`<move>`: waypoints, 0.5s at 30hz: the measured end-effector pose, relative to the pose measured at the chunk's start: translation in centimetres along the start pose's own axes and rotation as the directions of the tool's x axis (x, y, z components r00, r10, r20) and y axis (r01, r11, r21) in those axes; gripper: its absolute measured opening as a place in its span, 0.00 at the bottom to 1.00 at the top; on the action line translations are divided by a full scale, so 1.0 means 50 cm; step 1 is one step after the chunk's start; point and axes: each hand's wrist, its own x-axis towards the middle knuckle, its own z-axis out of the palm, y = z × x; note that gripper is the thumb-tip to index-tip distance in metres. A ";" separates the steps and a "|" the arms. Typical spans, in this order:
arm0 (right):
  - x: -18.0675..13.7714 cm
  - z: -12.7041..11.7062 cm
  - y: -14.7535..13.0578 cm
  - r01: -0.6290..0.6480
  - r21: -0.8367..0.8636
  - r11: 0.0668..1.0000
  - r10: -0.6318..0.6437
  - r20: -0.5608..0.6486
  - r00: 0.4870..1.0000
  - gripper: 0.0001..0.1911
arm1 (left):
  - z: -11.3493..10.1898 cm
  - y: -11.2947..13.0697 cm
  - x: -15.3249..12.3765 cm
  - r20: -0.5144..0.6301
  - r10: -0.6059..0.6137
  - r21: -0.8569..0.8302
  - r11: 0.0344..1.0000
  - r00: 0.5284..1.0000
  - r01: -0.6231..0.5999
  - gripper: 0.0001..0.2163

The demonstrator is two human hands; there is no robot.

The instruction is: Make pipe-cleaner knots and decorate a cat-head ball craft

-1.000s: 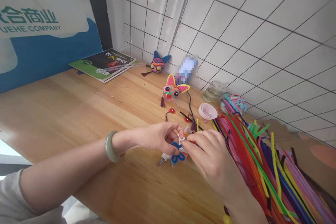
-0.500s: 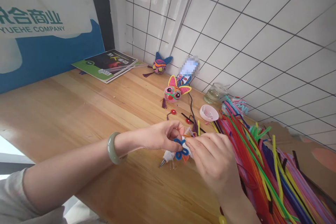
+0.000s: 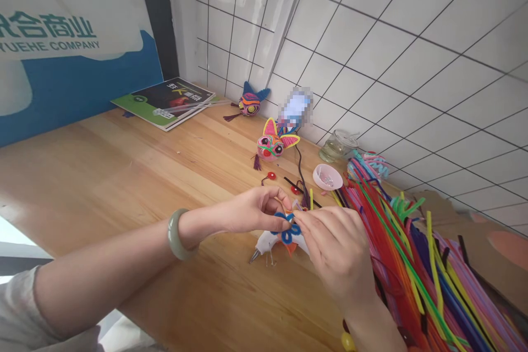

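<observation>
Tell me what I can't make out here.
All in the head view:
Blue looped piece: partly covered by the left hand and right hand.
Glue gun: rear hidden behind the right hand.
Phone: screen pixelated.
Bowl: contents too small to identify.
Sign: lettering cut off by the left edge.

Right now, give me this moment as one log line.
left hand: holding blue flower | right hand: fingertips at flower | glue gun: on table, partly hidden
</observation>
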 end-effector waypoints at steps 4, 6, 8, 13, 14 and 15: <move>-0.002 0.002 0.005 -0.004 -0.002 1.000 0.004 0.010 1.000 0.07 | -0.008 -0.004 0.002 0.006 -0.047 0.087 0.995 0.999 0.046 0.11; -0.004 0.004 0.007 0.000 -0.001 1.000 0.000 0.016 1.000 0.08 | -0.012 -0.006 0.002 0.009 -0.052 0.175 0.983 0.999 0.049 0.10; -0.005 0.006 0.008 0.007 0.002 1.000 -0.007 0.026 1.000 0.08 | -0.015 -0.008 0.002 -0.005 -0.054 0.258 0.965 0.999 0.054 0.10; -0.006 0.011 0.007 0.038 0.015 0.999 -0.039 0.065 0.997 0.09 | -0.013 -0.007 -0.003 -0.017 -0.072 0.352 0.933 0.997 0.074 0.08; -0.006 0.012 0.006 0.043 0.022 0.999 -0.045 0.069 0.997 0.09 | -0.012 -0.007 -0.003 -0.015 -0.078 0.354 0.932 0.997 0.078 0.07; -0.006 0.012 0.005 0.046 0.030 0.998 -0.048 0.070 0.996 0.09 | -0.012 -0.007 -0.003 -0.012 -0.084 0.354 0.931 0.996 0.083 0.06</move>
